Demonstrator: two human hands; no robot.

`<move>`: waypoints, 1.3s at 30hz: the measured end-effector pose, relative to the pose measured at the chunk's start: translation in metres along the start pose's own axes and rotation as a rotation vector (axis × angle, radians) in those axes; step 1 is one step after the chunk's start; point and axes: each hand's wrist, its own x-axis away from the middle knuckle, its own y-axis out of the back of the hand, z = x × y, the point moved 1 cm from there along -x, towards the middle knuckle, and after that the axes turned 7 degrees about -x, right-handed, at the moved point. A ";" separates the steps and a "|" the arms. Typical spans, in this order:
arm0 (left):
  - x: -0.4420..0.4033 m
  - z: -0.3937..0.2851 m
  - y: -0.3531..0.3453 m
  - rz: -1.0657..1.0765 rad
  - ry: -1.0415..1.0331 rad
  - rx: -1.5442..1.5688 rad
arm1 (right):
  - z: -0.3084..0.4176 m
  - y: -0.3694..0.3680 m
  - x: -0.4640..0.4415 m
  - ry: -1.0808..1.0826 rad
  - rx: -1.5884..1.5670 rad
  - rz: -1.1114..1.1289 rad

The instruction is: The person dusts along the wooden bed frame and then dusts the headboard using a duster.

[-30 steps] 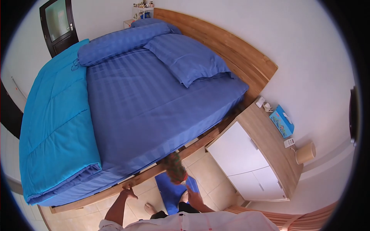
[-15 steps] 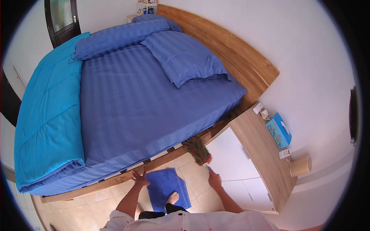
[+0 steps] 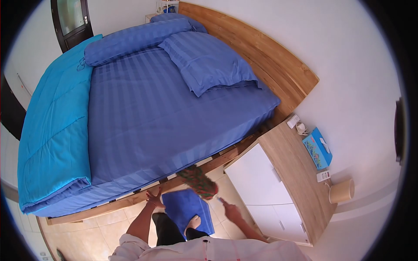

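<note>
A feather duster (image 3: 201,183) with dark green and red bristles is in my right hand (image 3: 232,212), fingers wrapped round its pale handle. Its blurred head lies across the wooden bed rail (image 3: 217,162), with the tip at the slats beside the mattress edge. My left hand (image 3: 154,198) is open, fingers spread, at the same rail farther left; whether it presses on the wood I cannot tell. Above both hands is the bed's mattress (image 3: 143,126) in a blue striped sheet. Below the duster, a blue mat (image 3: 176,209) lies on the tiled floor under my bare foot.
To the right stands a cabinet (image 3: 261,178) with white fronts, carrying a tissue box (image 3: 317,150) and a beige lamp (image 3: 342,191). A pillow (image 3: 209,61), a bolster (image 3: 139,40) and a folded turquoise comforter (image 3: 56,130) lie on the bed. Behind is a wooden headboard (image 3: 252,43).
My right hand and the duster have swept left along the bed rail, away from the cabinet. My left hand has shifted slightly left and down, and a dark-clothed leg shows more beside it.
</note>
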 end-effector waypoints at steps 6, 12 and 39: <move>-0.022 0.008 -0.011 -0.016 -0.051 -0.057 | -0.044 0.039 -0.026 -0.139 -0.135 -0.279; -0.006 0.002 -0.001 0.017 -0.039 -0.117 | 0.029 -0.013 -0.013 -0.164 -0.239 -0.263; -0.018 0.008 -0.009 -0.010 -0.076 -0.067 | 0.054 -0.071 -0.002 -0.073 -0.358 -0.214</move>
